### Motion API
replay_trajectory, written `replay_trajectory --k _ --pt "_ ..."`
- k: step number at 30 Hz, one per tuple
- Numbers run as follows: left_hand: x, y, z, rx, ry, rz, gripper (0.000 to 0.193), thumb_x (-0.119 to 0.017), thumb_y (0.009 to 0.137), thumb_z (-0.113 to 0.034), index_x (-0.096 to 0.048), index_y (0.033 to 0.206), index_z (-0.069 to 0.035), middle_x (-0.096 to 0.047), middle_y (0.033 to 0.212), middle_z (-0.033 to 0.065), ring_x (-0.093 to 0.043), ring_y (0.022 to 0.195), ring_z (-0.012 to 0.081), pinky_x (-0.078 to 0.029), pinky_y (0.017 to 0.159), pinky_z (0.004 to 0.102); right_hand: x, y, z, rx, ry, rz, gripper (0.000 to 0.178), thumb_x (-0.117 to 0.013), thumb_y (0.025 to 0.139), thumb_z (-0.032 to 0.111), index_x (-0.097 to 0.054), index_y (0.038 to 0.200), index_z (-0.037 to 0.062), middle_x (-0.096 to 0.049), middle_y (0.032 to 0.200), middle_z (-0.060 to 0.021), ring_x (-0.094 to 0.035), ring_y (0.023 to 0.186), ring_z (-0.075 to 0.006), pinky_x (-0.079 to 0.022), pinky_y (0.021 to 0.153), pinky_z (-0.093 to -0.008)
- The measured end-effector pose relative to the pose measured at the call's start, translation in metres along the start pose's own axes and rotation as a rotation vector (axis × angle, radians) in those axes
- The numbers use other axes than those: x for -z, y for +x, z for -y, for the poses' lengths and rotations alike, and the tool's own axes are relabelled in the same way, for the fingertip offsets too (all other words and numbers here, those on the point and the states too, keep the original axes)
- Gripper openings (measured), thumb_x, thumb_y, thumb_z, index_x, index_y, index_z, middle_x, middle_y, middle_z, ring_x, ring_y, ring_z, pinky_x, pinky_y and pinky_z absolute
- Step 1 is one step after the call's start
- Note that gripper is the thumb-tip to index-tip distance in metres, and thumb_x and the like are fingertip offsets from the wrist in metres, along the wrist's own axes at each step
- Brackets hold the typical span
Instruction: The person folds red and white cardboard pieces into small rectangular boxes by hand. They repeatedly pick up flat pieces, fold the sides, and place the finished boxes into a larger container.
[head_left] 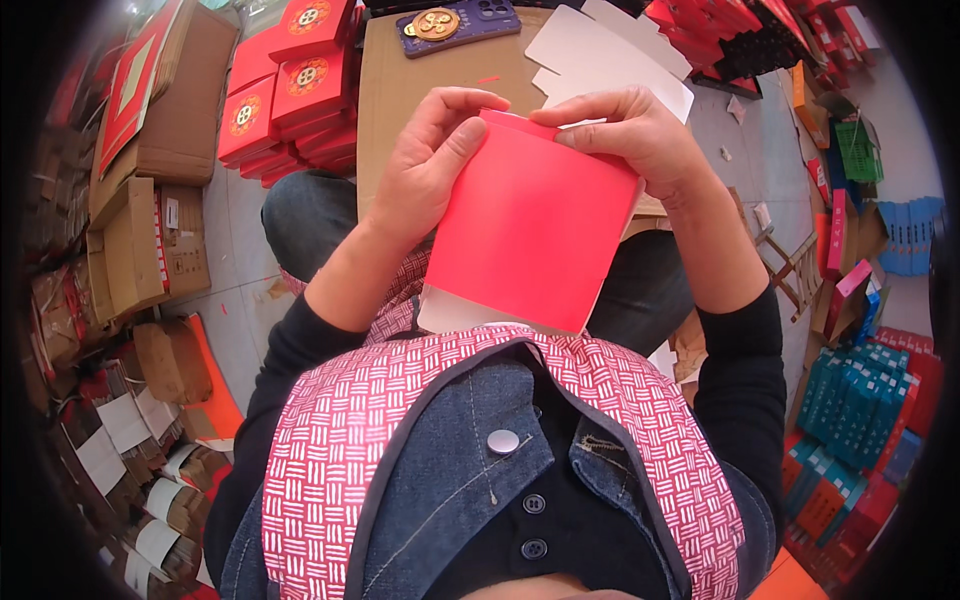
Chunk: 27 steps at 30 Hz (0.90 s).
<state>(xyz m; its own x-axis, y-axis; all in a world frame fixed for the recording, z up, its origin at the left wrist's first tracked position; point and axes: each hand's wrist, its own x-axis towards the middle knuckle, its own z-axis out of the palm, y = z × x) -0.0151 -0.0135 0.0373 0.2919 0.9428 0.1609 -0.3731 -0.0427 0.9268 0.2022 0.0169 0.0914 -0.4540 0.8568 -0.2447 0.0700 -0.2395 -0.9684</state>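
Note:
A red cardboard piece (530, 215) with a pale underside is held up between my two hands, above my lap. My left hand (432, 155) grips its upper left corner, with the thumb on the red face and the fingers curled behind the edge. At the upper right edge my right hand (632, 135) pinches the card, its thumb and forefinger along a narrow fold at the top. Under its lower end a white edge (455, 312) shows. White cardboard sheets (600, 55) lie on the brown work surface (390, 90), just beyond my right hand.
Stacked red boxes (310, 80) with round gold patterns stand left of the work surface. A dark phone (465, 25) with a gold round attachment lies at its far end. Brown cartons (165, 110) stand farther left. Blue-green packages (855, 400) and a green basket (858, 150) are at right.

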Motion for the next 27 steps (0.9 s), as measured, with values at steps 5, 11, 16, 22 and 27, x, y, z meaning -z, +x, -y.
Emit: replay_trajectory --k 5,11,16,22,27 --pt "-0.002 -0.001 0.003 -0.007 -0.074 -0.001 0.019 -0.048 0.098 -0.012 -0.052 0.113 0.0 -0.058 0.11 0.0073 -0.056 0.1 0.0109 -0.045 0.088 0.0234 0.005 0.002 -0.007 0.033 0.017 0.043 0.025 -0.061 0.077 -0.001 -0.07 0.101 -0.0046 -0.069 0.084 -0.014 -0.065 0.068 -0.0132 -0.054 0.062 -0.0229" --pt "0.001 0.004 0.002 -0.043 0.056 0.008 0.015 -0.047 0.098 -0.008 -0.057 0.103 0.001 -0.059 0.106 0.0071 -0.057 0.096 0.0108 -0.046 0.086 0.0228 -0.002 -0.001 -0.004 -0.06 0.111 -0.036 0.024 -0.055 0.09 0.01 -0.066 0.103 -0.0063 -0.067 0.097 -0.0148 -0.065 0.085 -0.0178 -0.054 0.073 -0.0278" --pt "0.005 0.001 0.001 -0.05 0.002 -0.068 0.015 -0.047 0.098 -0.009 -0.057 0.103 0.001 -0.06 0.103 0.0068 -0.057 0.093 0.0103 -0.046 0.084 0.0223 0.005 -0.019 -0.021 0.168 0.275 -0.405 0.03 -0.05 0.096 0.019 -0.063 0.105 -0.0074 -0.065 0.101 -0.0143 -0.064 0.092 -0.0196 -0.054 0.079 -0.0321" --pt "0.0 0.006 0.008 -0.023 -0.031 -0.153 0.015 -0.046 0.099 -0.01 -0.056 0.101 0.0 -0.061 0.099 0.0064 -0.057 0.09 0.0092 -0.047 0.081 0.0214 -0.037 -0.051 -0.052 0.409 -0.047 -0.706 0.026 -0.057 0.094 0.013 -0.062 0.11 -0.0056 -0.061 0.107 -0.0109 -0.06 0.095 -0.0122 -0.052 0.077 -0.0268" --pt "-0.003 0.004 0.013 -0.022 -0.044 -0.2 0.014 -0.046 0.099 -0.011 -0.055 0.098 0.0 -0.06 0.097 0.0054 -0.057 0.089 0.0086 -0.047 0.08 0.021 -0.045 -0.047 -0.053 0.505 -0.191 -0.661 0.03 -0.059 0.093 0.012 -0.055 0.118 -0.004 -0.055 0.113 -0.0106 -0.062 0.091 -0.0142 -0.054 0.068 -0.024"
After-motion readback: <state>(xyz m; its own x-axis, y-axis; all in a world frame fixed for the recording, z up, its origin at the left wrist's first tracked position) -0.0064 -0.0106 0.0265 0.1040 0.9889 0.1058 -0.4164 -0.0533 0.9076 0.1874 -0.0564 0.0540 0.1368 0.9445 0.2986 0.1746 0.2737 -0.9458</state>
